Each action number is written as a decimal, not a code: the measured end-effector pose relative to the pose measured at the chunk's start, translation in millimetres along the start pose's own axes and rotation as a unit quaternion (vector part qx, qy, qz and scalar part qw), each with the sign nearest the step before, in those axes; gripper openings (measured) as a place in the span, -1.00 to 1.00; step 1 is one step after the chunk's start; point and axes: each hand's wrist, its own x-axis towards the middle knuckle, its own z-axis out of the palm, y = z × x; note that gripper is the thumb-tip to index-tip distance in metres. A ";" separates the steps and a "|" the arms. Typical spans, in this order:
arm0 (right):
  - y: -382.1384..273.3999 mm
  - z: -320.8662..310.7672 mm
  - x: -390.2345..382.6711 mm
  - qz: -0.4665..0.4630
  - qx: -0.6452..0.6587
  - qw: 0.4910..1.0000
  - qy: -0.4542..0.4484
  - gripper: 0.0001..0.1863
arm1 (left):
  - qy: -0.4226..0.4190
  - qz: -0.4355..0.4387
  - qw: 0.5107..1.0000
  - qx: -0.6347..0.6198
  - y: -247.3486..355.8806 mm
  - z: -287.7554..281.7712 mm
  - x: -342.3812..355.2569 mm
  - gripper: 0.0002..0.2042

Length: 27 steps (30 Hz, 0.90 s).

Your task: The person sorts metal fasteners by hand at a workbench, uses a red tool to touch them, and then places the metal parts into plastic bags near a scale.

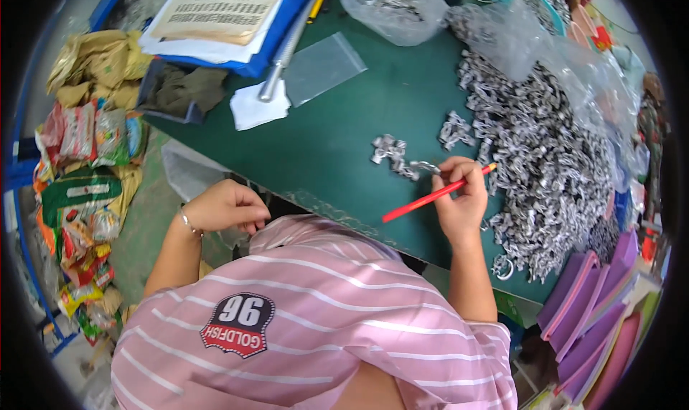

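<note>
Right hand: closed round a red pen, which lies aslant through the fingers, point toward the wearer's lap. Thumb and forefinger meet the near end of a short row of silvery metal pieces on the green bench.

Left hand: loosely curled, just off the bench edge; whether it holds anything, cannot tell.

Stock: a small metal cluster, near the large metal heap that covers the bench's right side.

Handling, as judged: pieces look apt to snag on one another, so lift one at a time by fingertip and ease it free rather than tug. Keep the pen tucked back, its point clear of the metal. Left hand best brought up to steady the row. Keep the short row well apart from the heap, lest the two mix.

Obscured: whether the row's end piece is pinched or merely touched, blurred. Whether pieces are linked or loose, too small to tell. Left fingertips, partly hidden. Heap's upper part, veiled by a clear plastic bag. Bench's far edge, cut off.
</note>
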 end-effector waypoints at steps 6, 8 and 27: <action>-21.7 6.7 -6.1 -0.085 0.141 0.986 -0.032 -0.69 | -0.066 0.168 0.978 -0.101 83.4 74.4 79.6 -0.73; -22.3 5.3 -8.1 -0.105 0.119 0.987 -0.035 -0.70 | -0.077 0.171 0.973 -0.137 95.7 88.6 92.9 -0.79; -24.2 7.2 -17.8 -0.071 0.250 0.966 0.015 -0.66 | -0.015 0.249 0.945 -0.211 92.9 104.9 100.6 -0.87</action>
